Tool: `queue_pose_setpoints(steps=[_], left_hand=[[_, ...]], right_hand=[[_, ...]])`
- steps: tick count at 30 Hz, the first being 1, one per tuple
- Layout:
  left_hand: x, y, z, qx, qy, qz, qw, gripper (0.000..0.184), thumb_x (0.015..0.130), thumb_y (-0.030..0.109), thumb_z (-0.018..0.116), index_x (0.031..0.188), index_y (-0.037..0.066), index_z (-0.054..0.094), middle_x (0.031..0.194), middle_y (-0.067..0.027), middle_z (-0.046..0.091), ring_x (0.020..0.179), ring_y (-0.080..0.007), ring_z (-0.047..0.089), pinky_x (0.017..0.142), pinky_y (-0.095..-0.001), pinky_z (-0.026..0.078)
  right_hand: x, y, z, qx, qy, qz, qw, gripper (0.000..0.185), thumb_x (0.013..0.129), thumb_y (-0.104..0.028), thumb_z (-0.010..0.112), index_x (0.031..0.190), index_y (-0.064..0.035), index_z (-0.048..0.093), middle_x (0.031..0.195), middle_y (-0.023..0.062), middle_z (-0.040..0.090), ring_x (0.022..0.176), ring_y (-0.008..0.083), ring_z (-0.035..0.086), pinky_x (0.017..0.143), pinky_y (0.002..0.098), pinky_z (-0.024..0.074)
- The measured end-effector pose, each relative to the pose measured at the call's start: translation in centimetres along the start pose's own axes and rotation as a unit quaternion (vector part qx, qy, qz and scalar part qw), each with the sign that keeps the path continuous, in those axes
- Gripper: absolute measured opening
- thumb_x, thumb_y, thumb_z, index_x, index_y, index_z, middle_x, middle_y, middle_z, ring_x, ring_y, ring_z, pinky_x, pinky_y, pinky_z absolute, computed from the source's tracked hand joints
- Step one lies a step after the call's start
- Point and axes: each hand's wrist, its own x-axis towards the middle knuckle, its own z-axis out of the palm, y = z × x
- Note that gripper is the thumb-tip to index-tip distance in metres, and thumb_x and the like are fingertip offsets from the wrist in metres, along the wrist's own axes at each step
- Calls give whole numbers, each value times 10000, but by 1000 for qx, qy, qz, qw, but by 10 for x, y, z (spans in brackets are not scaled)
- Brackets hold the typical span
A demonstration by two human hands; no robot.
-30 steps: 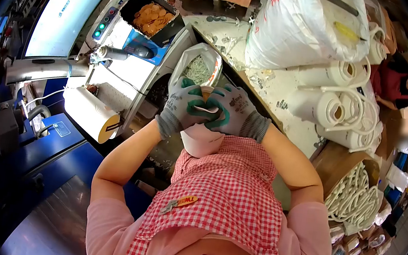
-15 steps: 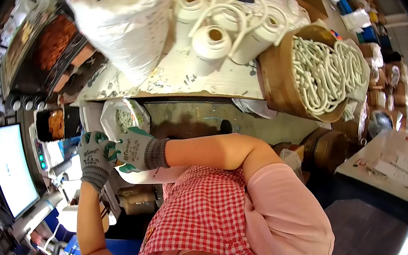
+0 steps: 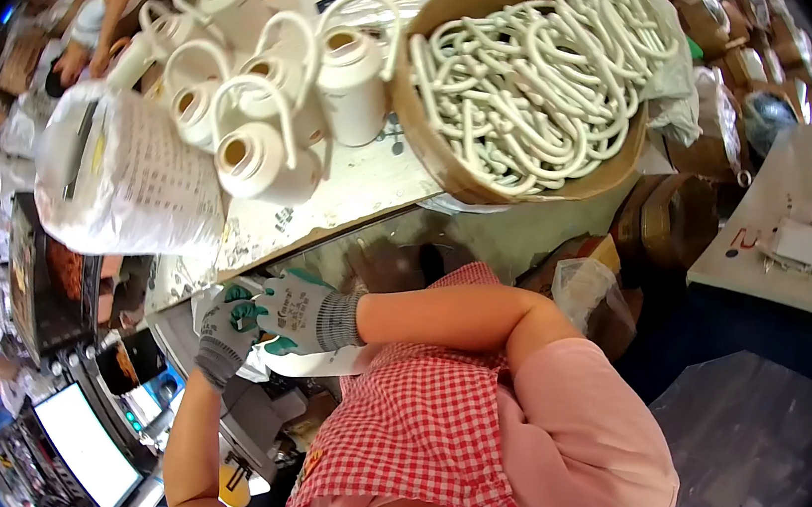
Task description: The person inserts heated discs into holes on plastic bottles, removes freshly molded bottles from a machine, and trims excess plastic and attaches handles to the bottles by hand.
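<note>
My left hand [image 3: 229, 333], in a grey and green glove, has its fingers curled close against my right hand [image 3: 297, 313], gloved alike. The right hand's fingers are bent too, at the upper end of a white container [image 3: 319, 361] that lies across my lap. The hands and my right forearm cover much of the container. Whatever is between the fingers is too small to make out. White bottles with looped handles [image 3: 254, 160] stand on the worktable [image 3: 337, 196] beyond, beside a large white sack [image 3: 140, 173].
A round brown carton [image 3: 417, 160] full of white curved handles [image 3: 535, 88] stands at the table's right. A lit monitor [image 3: 88, 448] is at the lower left. Another person's arm [image 3: 110, 24] shows at the upper left. A white board with papers [image 3: 791, 217] is at the right.
The view has swung to the right, bringing the carton of handles nearer the middle. Both hands stay together at the container, which now lies more sideways across the lap.
</note>
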Motion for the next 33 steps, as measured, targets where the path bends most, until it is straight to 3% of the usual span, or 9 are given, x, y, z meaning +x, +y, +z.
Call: queue_pose_setpoints(steps=[6,10,17,21,24,28,29,30,33], left_hand=[[55,124,-5,223,-45,69,971,287,655,121,747,939,103,711,976,-99,679,891,-309,659,816,-386,537],[91,166,2,224,-126,210,943,282,658,130,745,935,115,695,989,-79,629,931,-295,637,821,-394,531],[121,228,38,278,-88,225,930,192,688,104,716,871,82,661,892,-123,647,833,-335,641,773,-410,518],[149,275,49,323,-138,282,893,178,756,116,697,922,67,657,903,-132,679,815,-315,666,764,-391,526],[224,285,74,-141,-278,201,929,230,877,151,685,1044,-1,644,1038,-67,685,926,-144,617,792,-305,526],[305,358,200,262,46,463,845,346,800,262,648,1074,50,667,1110,-178,610,1052,-332,577,893,-406,484],[302,405,211,284,-76,293,910,314,835,215,604,1114,88,672,1224,-177,570,1140,-340,530,940,-411,459],[335,381,286,298,63,391,869,283,846,175,600,1099,91,694,1259,-160,561,1129,-308,547,924,-409,470],[319,413,245,450,-99,380,802,299,879,147,607,1159,66,671,1322,-141,524,1159,-288,530,873,-375,495]], right_hand=[[-68,41,-38,27,15,113,993,430,857,-473,620,1149,-159,640,1200,121,541,1174,325,450,985,554,344],[-101,54,-47,16,114,179,977,394,859,-453,613,1105,-148,654,1213,137,526,1167,345,448,1031,580,284],[-146,80,-55,45,110,243,963,461,827,-511,617,1097,-138,615,1262,142,471,1244,361,392,1058,631,246],[-173,96,-57,121,178,280,936,506,794,-527,651,1092,-118,645,1229,149,514,1239,345,424,1039,539,334],[-229,102,-51,156,394,268,865,399,742,-385,775,987,-91,663,1036,108,608,1020,324,576,916,436,478],[-266,97,-99,156,459,256,836,458,651,-130,850,1042,-57,622,1080,133,624,999,363,604,929,459,502],[-278,88,-109,142,475,287,819,579,650,-186,853,1132,-13,584,1138,166,592,1073,366,572,919,473,479],[-286,76,-120,113,479,322,809,605,659,-233,849,1154,-7,582,1150,171,591,1079,377,567,929,479,467],[-305,60,-121,80,478,371,792,645,680,-307,831,1186,3,579,1161,179,592,1079,392,561,939,490,449]])
